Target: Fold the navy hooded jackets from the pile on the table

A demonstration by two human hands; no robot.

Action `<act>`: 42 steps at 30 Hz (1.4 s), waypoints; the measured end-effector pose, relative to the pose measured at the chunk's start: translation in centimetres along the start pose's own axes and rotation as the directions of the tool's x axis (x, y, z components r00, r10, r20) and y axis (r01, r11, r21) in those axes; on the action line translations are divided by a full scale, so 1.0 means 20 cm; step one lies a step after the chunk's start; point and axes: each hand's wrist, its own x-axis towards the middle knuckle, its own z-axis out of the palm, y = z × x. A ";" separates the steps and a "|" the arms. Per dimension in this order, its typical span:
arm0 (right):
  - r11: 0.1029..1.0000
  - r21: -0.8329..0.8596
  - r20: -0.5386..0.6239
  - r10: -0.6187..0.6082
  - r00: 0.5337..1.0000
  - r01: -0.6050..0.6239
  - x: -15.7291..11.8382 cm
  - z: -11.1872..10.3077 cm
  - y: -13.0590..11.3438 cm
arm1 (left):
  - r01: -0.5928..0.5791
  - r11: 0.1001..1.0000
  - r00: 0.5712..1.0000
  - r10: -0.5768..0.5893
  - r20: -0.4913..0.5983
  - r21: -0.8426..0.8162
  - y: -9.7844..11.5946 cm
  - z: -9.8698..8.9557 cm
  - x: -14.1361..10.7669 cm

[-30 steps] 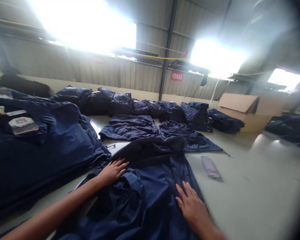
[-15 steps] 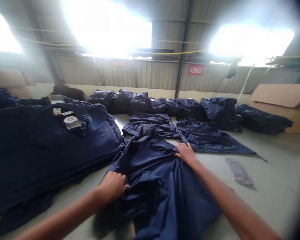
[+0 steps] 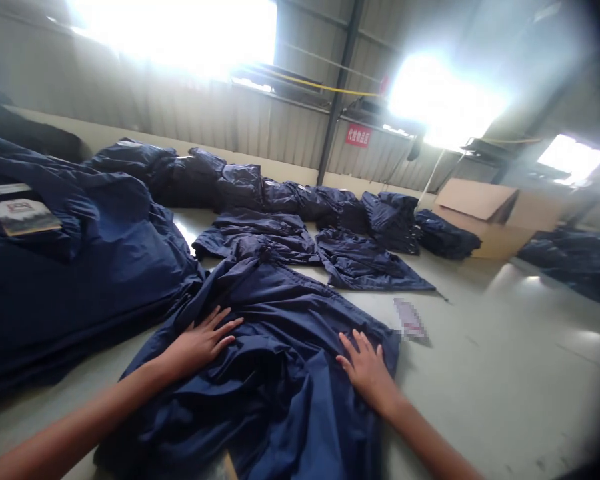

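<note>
The left grip [image 3: 200, 343] and right grip [image 3: 365, 370] both lie open, fingers spread and palms flat on a crumpled navy nylon garment [image 3: 275, 300], pinching nothing, with loose folds gathered between them. Relative to that garment, a thick navy pile [image 3: 80, 287] lies just left, a pixelated packet [image 3: 410, 320] just right, and another navy garment [image 3: 365, 267] ahead, all on a pale surface [image 3: 480, 353].

The pale floor [image 3: 505, 373] carries a navy garment [image 3: 280, 393] near, a thick navy stack [image 3: 80, 300] left, more garments [image 3: 290, 200] far, and a cardboard box [image 3: 485, 217] right.
</note>
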 end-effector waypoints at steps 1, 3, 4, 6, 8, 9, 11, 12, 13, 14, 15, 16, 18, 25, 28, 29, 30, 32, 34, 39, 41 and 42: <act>0.999 0.026 0.029 -0.032 0.999 0.031 0.05 -0.01 0.03 | 0.020 1.000 1.000 -0.021 0.013 0.022 0.00 0.01 -0.03; 0.993 0.066 0.075 -0.105 0.992 0.100 0.17 -0.04 0.07 | 0.082 0.994 0.996 -0.085 0.038 0.074 0.01 0.03 -0.13; 0.986 0.083 0.088 -0.153 0.984 0.146 0.24 -0.06 0.09 | 0.123 0.987 0.991 -0.128 0.042 0.100 0.03 0.04 -0.19; 0.958 0.113 0.105 -0.276 0.955 0.264 0.40 -0.06 0.10 | 0.216 0.964 0.974 -0.224 0.035 0.156 0.10 0.04 -0.32; 0.906 0.140 0.103 -0.415 0.904 0.400 0.56 -0.06 0.08 | 0.295 0.929 0.950 -0.310 0.037 0.226 0.19 0.03 -0.46; 0.876 0.146 0.095 -0.475 0.875 0.459 0.64 -0.06 0.07 | 0.307 0.915 0.942 -0.331 0.052 0.260 0.24 0.01 -0.51; 0.835 0.120 0.072 -0.547 0.834 0.538 0.80 -0.06 0.04 | 0.288 0.906 0.938 -0.331 0.099 0.309 0.32 -0.04 -0.58; 0.833 0.087 0.057 -0.552 0.832 0.547 0.87 -0.07 0.02 | 0.266 0.911 0.941 -0.316 0.118 0.316 0.34 -0.06 -0.59; 0.841 0.053 0.043 -0.541 0.840 0.538 0.93 -0.09 0.00 | 0.247 0.918 0.945 -0.299 0.132 0.310 0.35 -0.10 -0.59; 0.854 0.020 0.027 -0.520 0.854 0.519 0.98 -0.11 -0.02 | 0.240 0.924 0.946 -0.291 0.140 0.298 0.35 -0.13 -0.57; 0.870 -0.009 0.007 -0.493 0.870 0.493 1.01 -0.14 -0.05 | 0.241 0.928 0.946 -0.290 0.146 0.283 0.35 -0.16 -0.54; 0.884 -0.031 -0.019 -0.468 0.884 0.467 1.03 -0.16 -0.06 | 0.242 0.932 0.945 -0.289 0.154 0.268 0.33 -0.19 -0.50; 0.904 -0.055 -0.075 -0.428 0.901 0.424 1.04 -0.21 -0.10 | 0.228 0.942 0.949 -0.271 0.159 0.247 0.30 -0.25 -0.41; 1.000 -0.020 -0.089 -0.018 0.996 0.016 0.82 -0.07 -0.18 | -0.043 0.977 0.992 0.067 -0.106 0.211 0.13 -0.29 0.03; 0.997 0.008 -0.025 -0.080 0.996 0.081 0.77 0.04 -0.23 | -0.143 0.980 0.987 0.151 -0.052 0.139 0.03 -0.19 0.19; 0.987 0.015 -0.037 -0.157 0.987 0.157 0.77 0.07 -0.25 | -0.140 0.983 0.989 0.144 -0.023 0.116 -0.01 -0.15 0.22; 0.974 0.021 -0.048 -0.223 0.974 0.224 0.77 0.09 -0.27 | -0.116 0.989 0.993 0.117 0.000 0.094 -0.05 -0.10 0.24; 0.956 0.035 -0.055 -0.290 0.956 0.292 0.81 0.10 -0.29 | -0.022 0.999 1.000 0.021 0.022 0.049 -0.13 -0.02 0.26; 0.959 0.037 -0.062 -0.279 0.958 0.282 0.87 0.08 -0.28 | 0.075 0.997 0.997 -0.075 0.018 0.005 -0.20 0.05 0.26; 0.981 0.036 -0.082 -0.185 0.979 0.189 1.07 0.02 -0.18 | 0.204 0.978 0.977 -0.206 -0.060 -0.037 -0.31 0.14 0.34; 0.986 0.037 -0.074 -0.161 0.984 0.164 1.12 0.01 -0.16 | 0.219 0.975 0.972 -0.222 -0.074 -0.040 -0.30 0.15 0.39; 0.987 0.038 -0.069 -0.153 0.986 0.156 1.13 0.00 -0.16 | 0.225 0.973 0.971 -0.228 -0.071 -0.041 -0.28 0.15 0.41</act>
